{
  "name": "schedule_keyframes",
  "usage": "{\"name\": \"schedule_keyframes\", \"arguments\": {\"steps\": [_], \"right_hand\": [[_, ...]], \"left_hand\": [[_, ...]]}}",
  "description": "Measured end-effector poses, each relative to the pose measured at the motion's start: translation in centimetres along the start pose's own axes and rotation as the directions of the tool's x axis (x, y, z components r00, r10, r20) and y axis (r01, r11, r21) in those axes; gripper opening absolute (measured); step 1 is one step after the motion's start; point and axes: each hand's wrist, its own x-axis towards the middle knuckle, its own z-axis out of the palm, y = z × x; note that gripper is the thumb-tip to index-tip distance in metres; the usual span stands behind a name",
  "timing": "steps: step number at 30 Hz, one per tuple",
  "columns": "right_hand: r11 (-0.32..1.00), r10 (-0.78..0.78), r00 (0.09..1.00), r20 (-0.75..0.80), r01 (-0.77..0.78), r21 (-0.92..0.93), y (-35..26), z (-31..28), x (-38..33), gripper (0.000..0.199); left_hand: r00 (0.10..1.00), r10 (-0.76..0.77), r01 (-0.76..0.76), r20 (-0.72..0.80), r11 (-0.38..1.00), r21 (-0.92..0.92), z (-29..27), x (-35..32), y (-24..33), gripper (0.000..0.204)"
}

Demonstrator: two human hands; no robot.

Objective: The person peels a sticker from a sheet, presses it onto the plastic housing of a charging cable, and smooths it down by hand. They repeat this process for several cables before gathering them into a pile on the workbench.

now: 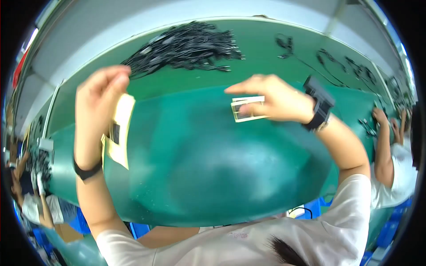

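Observation:
My left hand [100, 99] is raised at the left, its thumb and fingers pressed together, somewhat blurred. A pale yellow label sheet [124, 119] with a dark patch hangs from this hand, its lower end beside the wrist. To the right, my right hand [282, 97] grips small yellow-edged labels [242, 117] with dark printing, the thumb lying across them and the index finger stretched out to the left. How many labels lie together there I cannot tell. Both hands are apart, above the green mat [199, 146].
A large heap of black cables [186, 46] lies at the back of the bench. Looser coiled cables [284, 44] are spread toward the back right. Co-workers sit at both sides; one person's arm [384, 150] reaches in at the right. Blue bins [140, 229] stand below the front edge.

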Motion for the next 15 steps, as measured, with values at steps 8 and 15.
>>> {"name": "schedule_keyframes", "arguments": {"steps": [8,15], "right_hand": [[0.496,0.34,0.931,-0.131,-0.06,0.866,-7.3,7.2,-5.5,0.031],[0.505,0.413,0.911,-0.014,-0.216,0.836,-5.6,5.5,-6.8,0.018]], "left_hand": [[0.988,0.152,-0.148,0.019,0.98,-0.135,12.7,-8.2,6.9,0.016],[0.866,-0.153,0.368,0.477,0.841,-0.396,13.1,-9.3,5.9,0.02]]}}
